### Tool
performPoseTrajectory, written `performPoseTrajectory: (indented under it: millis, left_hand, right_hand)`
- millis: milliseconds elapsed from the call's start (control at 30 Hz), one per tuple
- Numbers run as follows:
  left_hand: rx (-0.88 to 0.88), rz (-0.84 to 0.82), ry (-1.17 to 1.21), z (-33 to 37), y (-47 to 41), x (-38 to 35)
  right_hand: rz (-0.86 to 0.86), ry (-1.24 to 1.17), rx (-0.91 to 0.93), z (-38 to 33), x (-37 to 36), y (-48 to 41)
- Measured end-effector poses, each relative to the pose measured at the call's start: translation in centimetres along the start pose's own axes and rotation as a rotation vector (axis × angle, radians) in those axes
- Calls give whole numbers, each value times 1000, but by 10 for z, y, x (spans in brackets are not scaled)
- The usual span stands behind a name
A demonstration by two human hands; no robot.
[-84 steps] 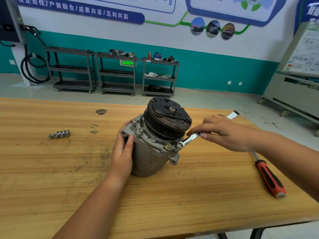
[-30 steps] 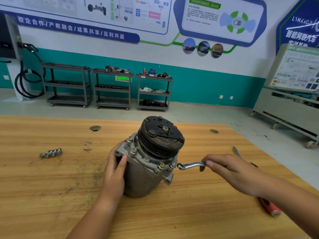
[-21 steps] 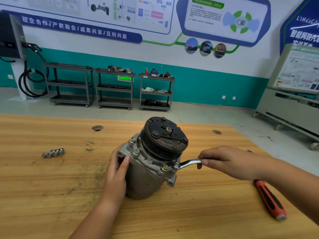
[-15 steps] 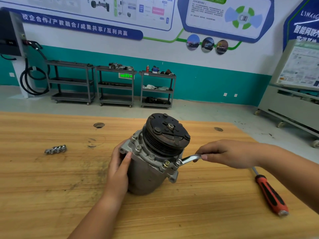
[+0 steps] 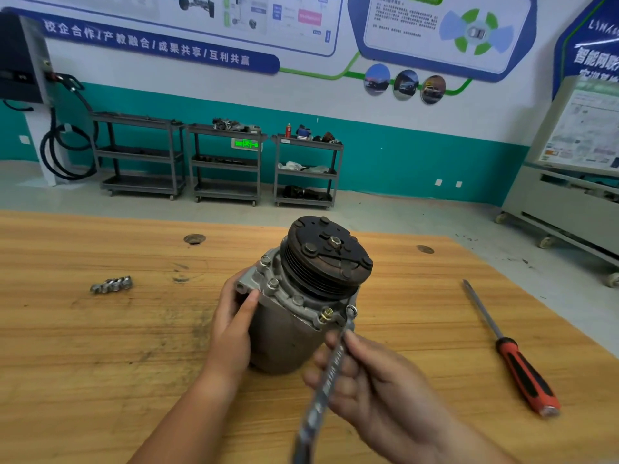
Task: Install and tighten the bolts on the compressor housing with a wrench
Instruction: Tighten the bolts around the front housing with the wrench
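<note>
A grey compressor (image 5: 284,333) with a black pulley (image 5: 330,259) on top stands tilted on the wooden table (image 5: 100,363). Several bolts sit in its flange; one brass-coloured bolt (image 5: 325,314) is at the near right. My left hand (image 5: 234,319) grips the housing's left side. My right hand (image 5: 365,380) holds a steel wrench (image 5: 330,370) by its shaft, handle pointing toward me. The wrench's ring end (image 5: 350,311) sits on a flange bolt just right of the brass one.
A small cluster of loose bolts (image 5: 112,284) lies on the table's left. A red-handled screwdriver (image 5: 512,356) lies at the right near the table edge. Two round holes (image 5: 194,238) mark the tabletop. Grey carts (image 5: 227,162) stand along the far wall.
The wrench handle has swung from pointing right to pointing toward me, with my right hand following it around. My left hand has stayed on the housing.
</note>
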State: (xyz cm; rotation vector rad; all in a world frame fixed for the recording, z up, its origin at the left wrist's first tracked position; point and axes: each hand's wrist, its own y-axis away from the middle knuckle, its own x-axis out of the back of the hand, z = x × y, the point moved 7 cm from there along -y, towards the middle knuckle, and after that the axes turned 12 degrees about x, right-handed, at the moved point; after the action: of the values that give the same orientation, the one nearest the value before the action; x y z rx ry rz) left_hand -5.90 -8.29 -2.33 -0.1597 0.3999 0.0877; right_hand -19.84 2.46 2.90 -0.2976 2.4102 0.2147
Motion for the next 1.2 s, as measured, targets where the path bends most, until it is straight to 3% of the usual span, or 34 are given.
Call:
performPoseTrajectory:
  millis: [167, 300, 433, 600, 733, 967, 1133, 1200]
  left_hand:
    - [39, 9, 25, 2, -1, -2]
    - [23, 29, -2, -2, -1, 1]
    - [4, 20, -55, 3, 1, -1]
    - [15, 7, -76, 5, 2, -2]
    - [19, 1, -80, 5, 2, -2]
    - [6, -14, -74, 8, 3, -2]
    - [26, -19, -49, 4, 2, -2]
    - [26, -3, -59, 3, 2, 0]
  right_hand:
    - [75, -367, 231, 10, -34, -16]
    - [75, -385, 248, 12, -21, 3]
    - [40, 64, 142, 23, 27, 26]
    - [172, 848, 359, -36, 87, 36]
    - [26, 1459, 491, -91, 80, 24]
    - [-200, 1912, 337, -112, 63, -17]
    - [-381, 2072, 101, -122, 56, -33]
    - [-501, 2235, 118, -128, 44, -51]
